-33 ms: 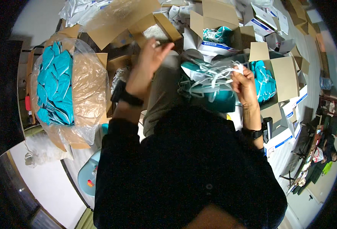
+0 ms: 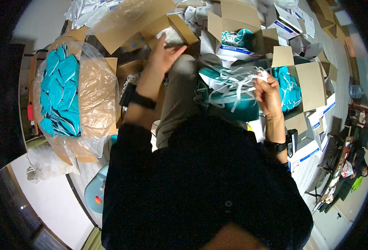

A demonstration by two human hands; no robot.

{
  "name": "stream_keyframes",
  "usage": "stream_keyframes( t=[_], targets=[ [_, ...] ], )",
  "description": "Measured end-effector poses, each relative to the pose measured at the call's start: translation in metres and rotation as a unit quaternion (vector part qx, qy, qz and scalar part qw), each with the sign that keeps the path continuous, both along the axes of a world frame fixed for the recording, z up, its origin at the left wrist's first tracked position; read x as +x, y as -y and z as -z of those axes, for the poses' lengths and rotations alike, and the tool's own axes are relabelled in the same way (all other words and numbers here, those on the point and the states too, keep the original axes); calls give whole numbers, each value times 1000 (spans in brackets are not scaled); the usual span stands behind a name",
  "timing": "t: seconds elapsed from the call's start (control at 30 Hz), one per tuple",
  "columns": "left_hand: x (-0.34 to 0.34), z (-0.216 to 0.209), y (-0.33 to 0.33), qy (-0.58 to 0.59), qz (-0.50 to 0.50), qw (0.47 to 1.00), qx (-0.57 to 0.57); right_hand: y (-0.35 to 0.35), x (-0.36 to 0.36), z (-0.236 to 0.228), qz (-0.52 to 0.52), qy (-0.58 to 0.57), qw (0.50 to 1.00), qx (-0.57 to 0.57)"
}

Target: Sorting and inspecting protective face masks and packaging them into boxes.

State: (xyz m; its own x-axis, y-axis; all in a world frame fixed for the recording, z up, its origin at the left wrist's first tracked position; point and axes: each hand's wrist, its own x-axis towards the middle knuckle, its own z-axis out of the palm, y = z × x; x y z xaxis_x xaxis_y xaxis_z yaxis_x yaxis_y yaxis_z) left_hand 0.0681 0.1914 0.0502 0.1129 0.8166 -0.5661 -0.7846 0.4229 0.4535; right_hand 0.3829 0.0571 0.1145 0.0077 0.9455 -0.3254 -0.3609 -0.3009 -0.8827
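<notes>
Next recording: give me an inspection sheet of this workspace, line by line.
Surface: floor, pale, mostly covered.
Job's things: stack of teal masks with white straps on the lap.
Clutter: open cardboard boxes; large plastic-lined box of teal masks; white and blue cartons.
Hands: left hand raised, open, empty; right hand pinching white straps.
Cables: nothing seen.
Surroundings: another person sits at far right.

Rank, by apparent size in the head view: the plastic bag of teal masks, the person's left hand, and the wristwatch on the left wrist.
1. Plastic bag of teal masks, clearly largest.
2. Left hand.
3. Wristwatch, smallest.
The fisheye view distorts sizes, but the gaps are wide.
</notes>
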Motion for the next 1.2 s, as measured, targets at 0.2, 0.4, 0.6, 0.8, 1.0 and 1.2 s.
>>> stream_keyframes(
  t=[0.2, 0.4, 0.6, 0.8, 1.0, 1.2],
  targets=[
    [26, 38, 44, -625, 273, 679, 271, 15, 22, -8, 63, -30, 997, 13],
    [65, 64, 118, -747, 363, 502, 241, 1, 15, -18, 125, 6, 992, -15],
    [36, -3, 128, -557, 211, 745, 301, -2, 21, -8, 149, 172, 973, 28],
    [26, -58, 123, -334, 194, 890, 240, -7, -10, -11, -56, 161, 985, 14],
    [49, -42, 126, -388, 150, 863, 288, -20, -61, -14, -40, 189, 967, 164],
    [40, -46, 121, -573, 56, 725, 377, -32, -62, -15, -6, 193, 968, 160]
  ],
)
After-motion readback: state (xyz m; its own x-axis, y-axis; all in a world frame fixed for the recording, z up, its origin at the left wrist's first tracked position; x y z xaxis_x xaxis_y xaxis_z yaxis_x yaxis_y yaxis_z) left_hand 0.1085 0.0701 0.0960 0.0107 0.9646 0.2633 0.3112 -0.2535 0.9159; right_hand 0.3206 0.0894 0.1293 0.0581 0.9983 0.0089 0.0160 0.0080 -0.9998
